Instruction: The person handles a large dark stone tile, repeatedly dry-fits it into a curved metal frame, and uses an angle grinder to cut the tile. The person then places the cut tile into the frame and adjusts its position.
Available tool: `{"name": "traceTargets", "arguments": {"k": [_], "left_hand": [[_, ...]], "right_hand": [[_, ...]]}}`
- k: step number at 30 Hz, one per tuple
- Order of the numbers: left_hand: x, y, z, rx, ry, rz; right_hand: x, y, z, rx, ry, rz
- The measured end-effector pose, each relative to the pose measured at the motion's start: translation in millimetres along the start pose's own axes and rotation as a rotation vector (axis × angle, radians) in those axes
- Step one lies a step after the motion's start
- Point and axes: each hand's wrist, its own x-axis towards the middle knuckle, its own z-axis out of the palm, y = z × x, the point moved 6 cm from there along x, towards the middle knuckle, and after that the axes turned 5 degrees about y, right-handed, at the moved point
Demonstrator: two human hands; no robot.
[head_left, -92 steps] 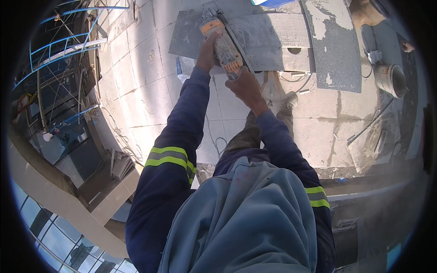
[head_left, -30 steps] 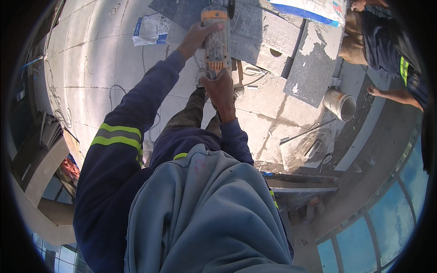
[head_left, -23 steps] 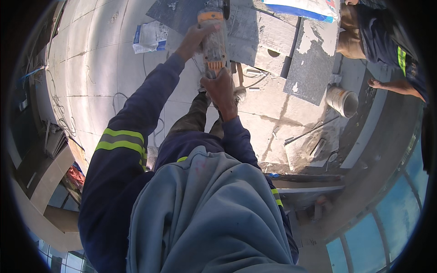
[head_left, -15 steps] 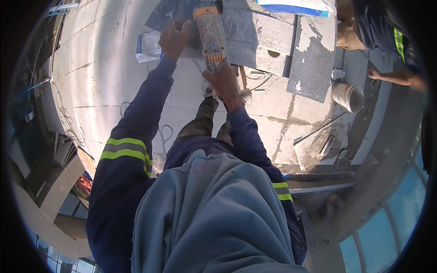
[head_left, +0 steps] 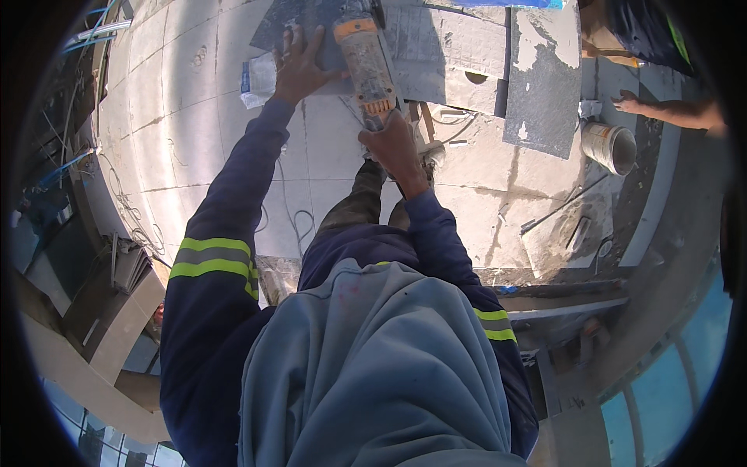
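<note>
My right hand (head_left: 393,148) is closed on the rear handle of a dusty orange-and-grey angle grinder (head_left: 366,66), which points away from me over the boards. My left hand (head_left: 299,70) is open with fingers spread, just left of the grinder body, over a dark grey sheet (head_left: 272,27); whether it touches the sheet is unclear. A white-and-blue packet (head_left: 255,89) lies partly behind that hand. Light dusty boards (head_left: 467,39) lie to the right of the grinder, beside a grey speckled sheet (head_left: 537,117).
A co-worker (head_left: 646,39) stands at the upper right, an arm (head_left: 677,113) reaching in near a white bucket (head_left: 607,148). A long thin bar (head_left: 564,202) lies on the tiles (head_left: 194,140). Cables (head_left: 303,226) loop around my legs. Blue metal frames (head_left: 93,39) show at the far left.
My left hand has let go of the grinder, shifted left and spread open. My right hand still holds it. The co-worker has come into view at the right.
</note>
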Motion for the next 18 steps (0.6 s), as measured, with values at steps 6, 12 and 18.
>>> {"name": "traceTargets", "arguments": {"k": [6,12,18], "left_hand": [[0.8,-4.9,-3.1,0.031,0.021,0.056],[-12.2,-0.3,-19.2,0.103,0.111,0.116],[-15.0,-3.3,-15.1,0.043,0.076,0.072]], "right_hand": [[-12.3,7.3,10.7,0.079,0.019,0.012],[-19.9,24.2,25.6,-0.034,0.028,-0.016],[-24.6,29.6,25.9,-0.042,0.042,-0.023]]}}
